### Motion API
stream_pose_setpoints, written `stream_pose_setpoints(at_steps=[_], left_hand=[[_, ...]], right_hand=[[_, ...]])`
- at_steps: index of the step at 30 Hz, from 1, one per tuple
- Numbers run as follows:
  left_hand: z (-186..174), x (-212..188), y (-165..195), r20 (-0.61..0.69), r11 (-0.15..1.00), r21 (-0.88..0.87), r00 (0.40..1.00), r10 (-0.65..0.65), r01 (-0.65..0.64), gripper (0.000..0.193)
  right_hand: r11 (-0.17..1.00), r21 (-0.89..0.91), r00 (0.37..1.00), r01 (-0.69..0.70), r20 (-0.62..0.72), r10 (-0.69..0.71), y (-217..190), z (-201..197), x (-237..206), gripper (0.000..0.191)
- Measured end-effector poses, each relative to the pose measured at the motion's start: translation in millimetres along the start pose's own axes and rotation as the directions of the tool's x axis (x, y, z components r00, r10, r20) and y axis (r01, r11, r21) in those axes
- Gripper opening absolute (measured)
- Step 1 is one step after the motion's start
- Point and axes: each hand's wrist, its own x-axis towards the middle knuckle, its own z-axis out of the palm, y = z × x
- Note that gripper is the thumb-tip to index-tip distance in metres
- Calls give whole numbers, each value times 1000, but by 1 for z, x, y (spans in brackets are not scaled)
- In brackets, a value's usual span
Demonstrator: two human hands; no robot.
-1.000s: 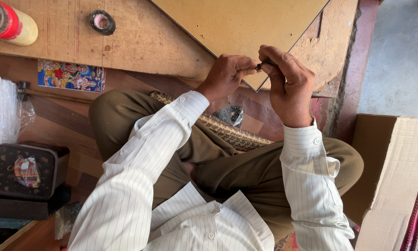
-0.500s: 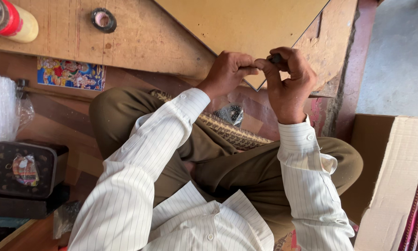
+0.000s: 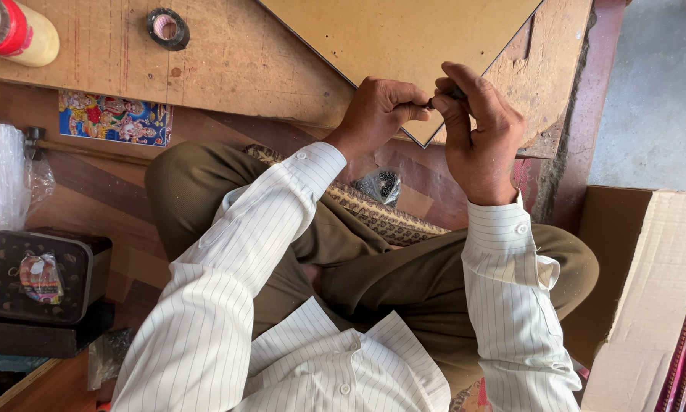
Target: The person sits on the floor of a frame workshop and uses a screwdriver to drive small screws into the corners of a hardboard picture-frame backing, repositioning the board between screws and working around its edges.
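- Both hands meet at the near corner of a tan board point(image 3: 404, 46): the left hand point(image 3: 377, 111) is curled shut, thumb and fingers pinched on a small dark object point(image 3: 438, 99), too small to identify.
- Right hand point(image 3: 476, 133) closes on the same dark object from the right, fingers bent over it, touching the left fingertips.
- Under the board lies a worn wooden worktop point(image 3: 236, 61); far left on it, a roll of dark tape point(image 3: 167, 28) and a yellow bottle with a red cap point(image 3: 15, 32).
- Near left, a dark tin point(image 3: 41, 278); right, a cardboard box point(image 3: 648, 297).
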Motion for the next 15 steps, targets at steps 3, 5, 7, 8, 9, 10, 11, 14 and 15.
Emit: stream_pose_setpoints(at_steps=[3,5,7,8,9,10,11,14,15], left_hand=[[0,1,-2,1,1000,-1,1000,-16,16,17],[1,1,-2,1,999,23,1000,24,-24,16],[1,1,-2,2,999,20,999,39,-39,16],[1,0,-2,2,999,6,999,35,-35,16],[1,1,-1,2,999,-9,999,33,-33,16],[1,1,0,16,1000,11,1000,26,-27,15],[0,1,1,30,999,35,999,17,-18,14],[0,1,5,47,999,46,999,11,-13,13],[-1,2,6,46,999,42,999,14,-16,13]], right_hand=[[1000,9,1000,11,19,-11,-2,0,0,28],[1000,8,1000,-7,-2,7,-4,0,-1,22],[1000,11,1000,-21,-20,21,-5,1,-3,18],[1000,15,999,-25,-28,26,-5,2,-4,17],[999,17,999,-29,-37,29,-5,2,-6,16],[999,36,997,-39,-60,41,-4,3,-7,15],[997,58,995,-50,-82,55,-4,5,-9,15],[994,75,990,-76,-114,84,-1,8,-11,17],[994,74,989,-81,-120,90,0,10,-10,17]])
